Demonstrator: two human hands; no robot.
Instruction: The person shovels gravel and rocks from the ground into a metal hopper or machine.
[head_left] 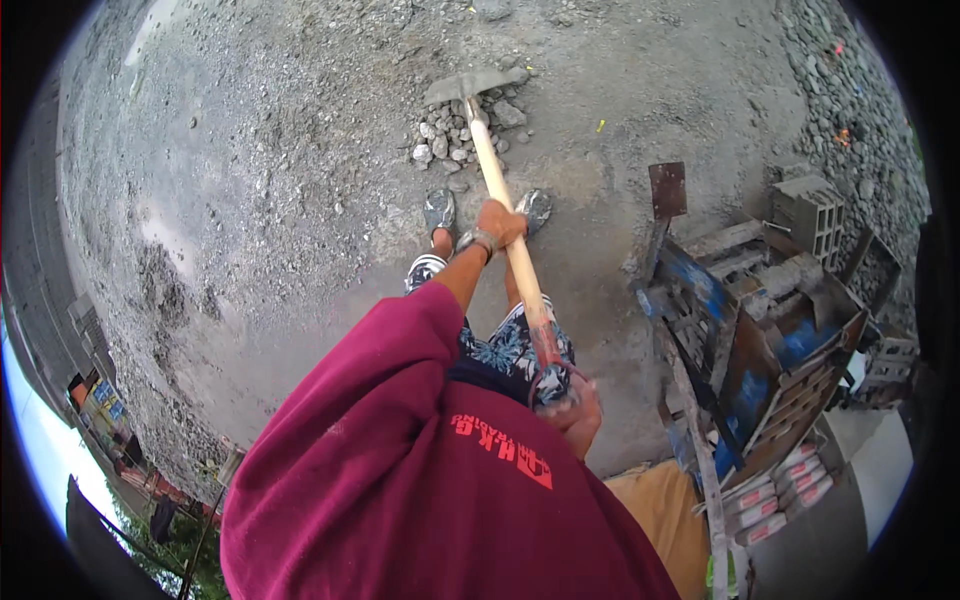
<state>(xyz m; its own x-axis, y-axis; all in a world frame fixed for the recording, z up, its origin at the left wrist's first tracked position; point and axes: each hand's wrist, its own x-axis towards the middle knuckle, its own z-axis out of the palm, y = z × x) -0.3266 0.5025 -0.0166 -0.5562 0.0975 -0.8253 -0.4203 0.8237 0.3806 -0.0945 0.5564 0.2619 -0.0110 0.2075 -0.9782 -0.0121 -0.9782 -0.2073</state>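
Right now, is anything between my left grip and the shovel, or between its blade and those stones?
Nothing visible. Your left grip is closed directly around the shovel's wooden shaft, and the blade is at the far edge of the loose stones with no other object between. Whether they touch, I can't tell.

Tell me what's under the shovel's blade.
Grey stones show along the near side of the shovel's blade, on gritty ground. Whatever lies directly beneath the metal is covered, so I can't tell whether the stones continue there.
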